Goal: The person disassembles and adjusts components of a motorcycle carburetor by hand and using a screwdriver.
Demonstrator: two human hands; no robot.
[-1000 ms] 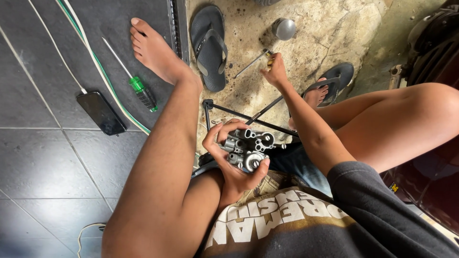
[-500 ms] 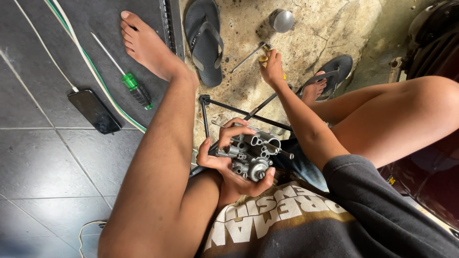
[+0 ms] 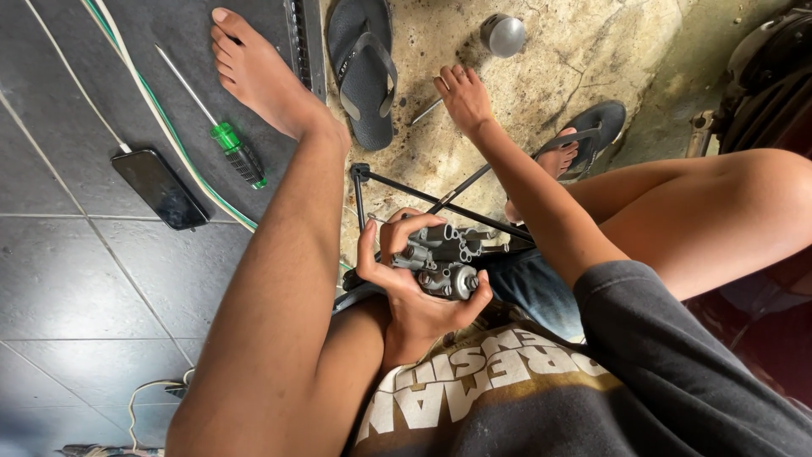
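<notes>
The floor divides in two: dark grey tiles on the left, and a rough, stained concrete patch at the far middle and right.

Near the middle of the view, a small grey metal carburettor-like part, with short tubes and a round cap, sits cupped in the left hand. The fingers curl round it from the left and below, the thumb over its near-left edge, so that hand is closed on it. The part lies close to the body, against the lap, with its stubby tubes pointing toward the right.

The right hand is stretched well away to the far side, palm down over the concrete, fingers slightly spread and lowered toward a thin metal rod lying there. Whether the fingertips touch or pinch the rod cannot be told. The left hand is thus the one at the part; the right is far from it.

Just beyond the part, thin black rods form a frame. Farther out lie a dark sandal, a round grey metal cap, and another sandal under the right foot. On the tiles at far left rest a green-handled screwdriver, a black phone and white and green cables.
</notes>
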